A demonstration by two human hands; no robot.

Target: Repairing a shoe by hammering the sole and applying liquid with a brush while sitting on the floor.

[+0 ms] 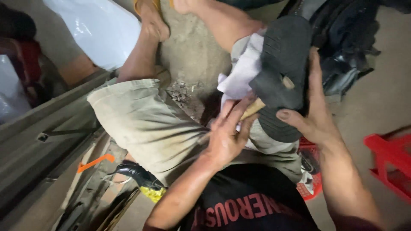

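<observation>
One black shoe sole (282, 68) lies face-up across the lap, long axis running away from the person. The right hand (314, 115) cups its far edge, fingers wrapped on it; the left hand (224, 137) pinches one tan tool handle (252, 109) (tip hidden) against the near edge, beside one white cloth (242, 70)

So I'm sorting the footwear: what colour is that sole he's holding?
Black, a ridged sole, clearest in the head view.

concrete floor (192, 47), rubble (182, 90), red crate (391, 160)
</observation>
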